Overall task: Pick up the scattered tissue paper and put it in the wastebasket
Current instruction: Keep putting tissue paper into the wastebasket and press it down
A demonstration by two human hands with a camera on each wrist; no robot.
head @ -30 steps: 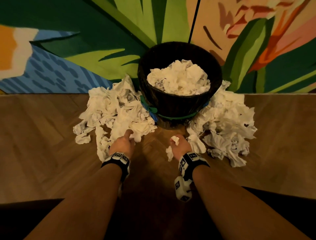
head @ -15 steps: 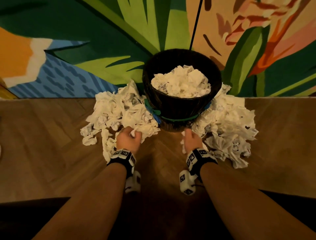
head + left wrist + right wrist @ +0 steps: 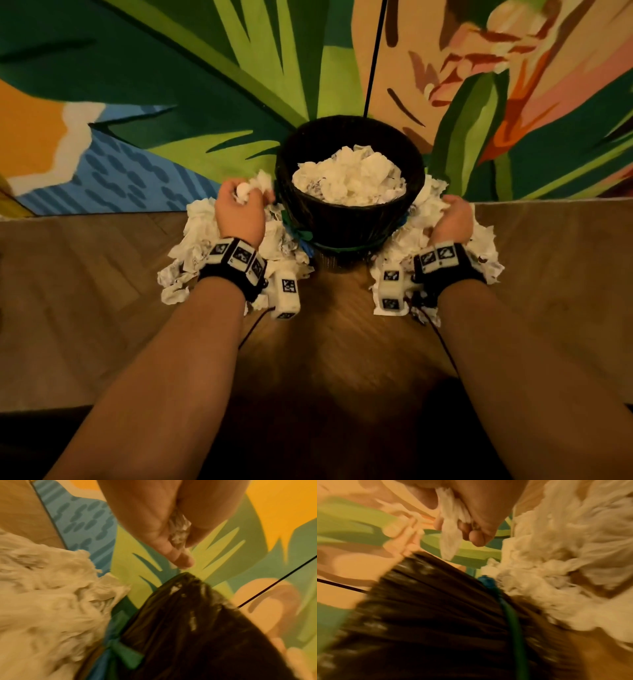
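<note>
White tissue wads clutched in both raised hands (image 3: 239,216), flanking wastebasket (image 3: 346,222)

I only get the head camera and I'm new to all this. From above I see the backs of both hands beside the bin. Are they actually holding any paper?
Observer: Yes. The left wrist view shows the left hand pinching a crumpled tissue wad.
Operator: And the other?
Observer: The right hand grips a tissue strip that dangles below its fingers.
Operator: Over the bin yet?
Observer: No, both wrist views look at the wastebasket from its outer side.
</note>
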